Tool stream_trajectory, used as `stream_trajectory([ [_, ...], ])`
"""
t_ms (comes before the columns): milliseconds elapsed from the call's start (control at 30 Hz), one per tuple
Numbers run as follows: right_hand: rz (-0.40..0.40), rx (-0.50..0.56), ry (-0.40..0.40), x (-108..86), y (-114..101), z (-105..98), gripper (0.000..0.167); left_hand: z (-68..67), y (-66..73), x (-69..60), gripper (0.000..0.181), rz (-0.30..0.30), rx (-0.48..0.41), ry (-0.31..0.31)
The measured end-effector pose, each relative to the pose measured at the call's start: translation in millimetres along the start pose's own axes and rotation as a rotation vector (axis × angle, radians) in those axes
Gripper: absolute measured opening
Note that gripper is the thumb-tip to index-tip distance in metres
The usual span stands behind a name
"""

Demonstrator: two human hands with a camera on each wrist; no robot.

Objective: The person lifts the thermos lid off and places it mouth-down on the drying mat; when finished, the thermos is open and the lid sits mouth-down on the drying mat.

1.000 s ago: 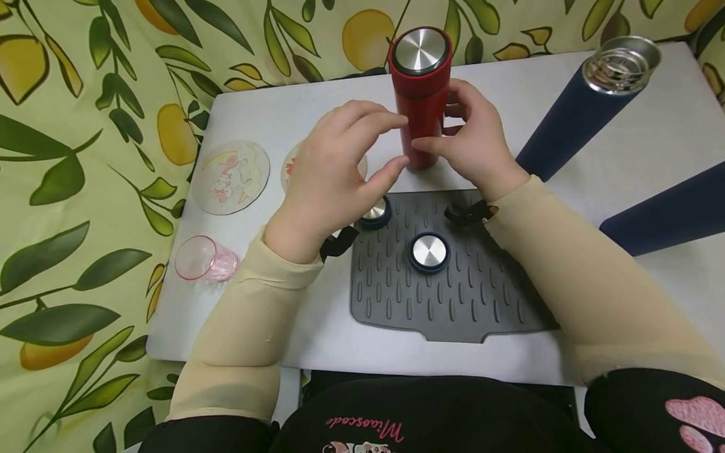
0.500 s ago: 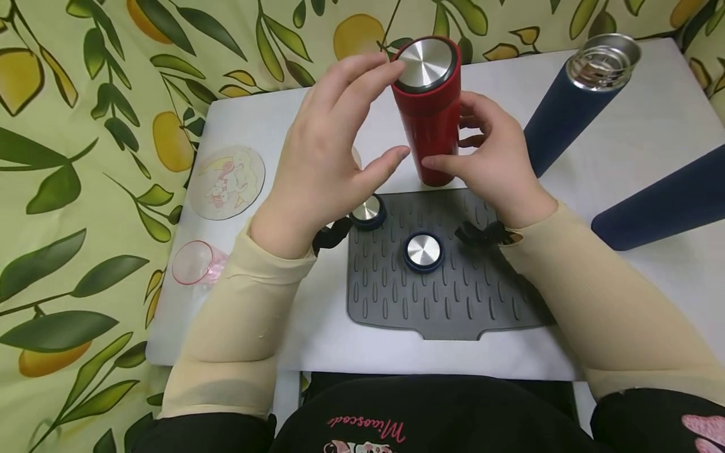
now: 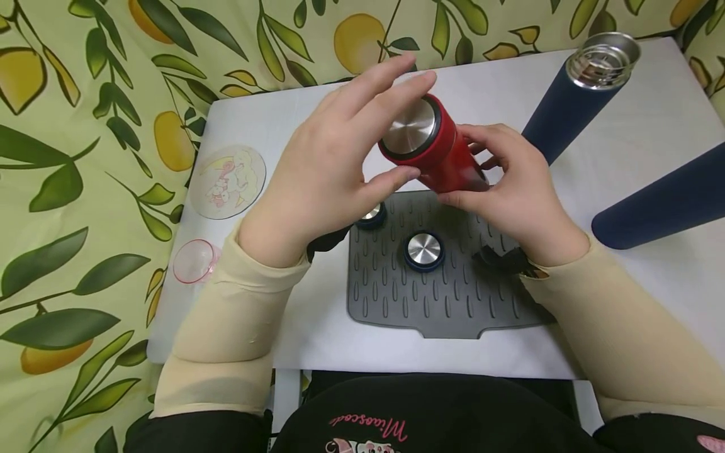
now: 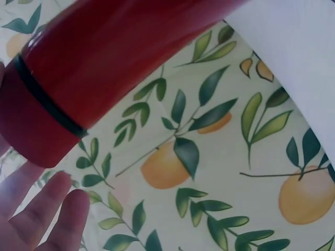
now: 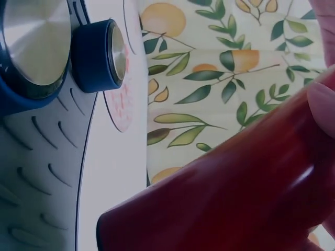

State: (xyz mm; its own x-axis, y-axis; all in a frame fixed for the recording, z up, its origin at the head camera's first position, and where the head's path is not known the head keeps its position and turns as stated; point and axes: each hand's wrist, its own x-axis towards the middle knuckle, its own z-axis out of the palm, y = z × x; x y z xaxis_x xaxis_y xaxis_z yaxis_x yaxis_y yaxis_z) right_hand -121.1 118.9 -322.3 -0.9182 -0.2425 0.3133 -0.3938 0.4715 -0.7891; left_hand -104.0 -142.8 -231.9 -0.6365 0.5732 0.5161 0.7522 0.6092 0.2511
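Note:
A red thermos point(image 3: 461, 167) is tilted above the back of the grey mat, its steel-topped lid point(image 3: 416, 129) towards the left. My right hand point(image 3: 512, 185) grips its body near the base, thumb on the near side. At the lid end my left hand point(image 3: 325, 160) is spread, with straight fingers over the far side and the thumb by the near rim. In the left wrist view the fingers point(image 4: 39, 209) lie beside the red lid point(image 4: 36, 123), above which a dark ring runs. The right wrist view shows the glossy thermos body point(image 5: 230, 183).
Two blue lids with steel tops, one in the middle point(image 3: 424, 250) and one partly hidden point(image 3: 370, 217), lie on the grey ribbed mat point(image 3: 391, 308). An uncapped blue bottle point(image 3: 566, 107) and another blue bottle point(image 3: 663, 198) stand right. A coaster point(image 3: 228, 182) and pink glass point(image 3: 194, 261) are left.
The red thermos, upright at the back before, has come nearer and tipped with its lid to the left. My left hand has moved up to the lid, and the right hand has come closer.

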Motion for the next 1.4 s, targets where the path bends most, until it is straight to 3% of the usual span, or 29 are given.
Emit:
stream_trajectory([
  [200, -0.034, -0.043, -0.008, -12.4, 0.9, -5.9, 0.084, -5.7, 6.3, -2.0, 0.064, 0.016, 0.017, -0.089],
  [367, -0.072, -0.073, -0.009, -20.2, 1.4, -9.9, 0.083, -10.2, 10.5, -1.3, 0.055, 0.067, -0.014, -0.174],
  [567, -0.099, -0.113, -0.004, -27.7, 2.1, -13.5, 0.083, -12.6, 5.8, -4.0, 0.053, 0.114, -0.051, -0.257],
  [733, -0.113, -0.136, 0.006, -31.3, 2.2, -15.0, 0.083, -9.9, 4.3, -4.9, 0.053, 0.148, -0.001, -0.251],
  [933, -0.173, -0.169, 0.023, -32.2, 0.6, -15.1, 0.083, -15.8, 14.5, -3.1, 0.057, 0.066, 0.009, -0.232],
  [1100, -0.208, -0.169, 0.045, -32.3, -0.3, -13.4, 0.083, -14.5, 13.7, -3.7, 0.065, 0.029, 0.07, -0.19],
  [1267, -0.219, -0.167, 0.058, -32.4, -0.6, -12.2, 0.082, -12.2, 13.7, -2.9, 0.076, -0.042, 0.13, -0.199],
  [1400, -0.211, -0.175, 0.06, -31.8, -0.1, -12.4, 0.081, -12.3, 12.5, -2.8, 0.081, -0.017, 0.103, -0.203],
])
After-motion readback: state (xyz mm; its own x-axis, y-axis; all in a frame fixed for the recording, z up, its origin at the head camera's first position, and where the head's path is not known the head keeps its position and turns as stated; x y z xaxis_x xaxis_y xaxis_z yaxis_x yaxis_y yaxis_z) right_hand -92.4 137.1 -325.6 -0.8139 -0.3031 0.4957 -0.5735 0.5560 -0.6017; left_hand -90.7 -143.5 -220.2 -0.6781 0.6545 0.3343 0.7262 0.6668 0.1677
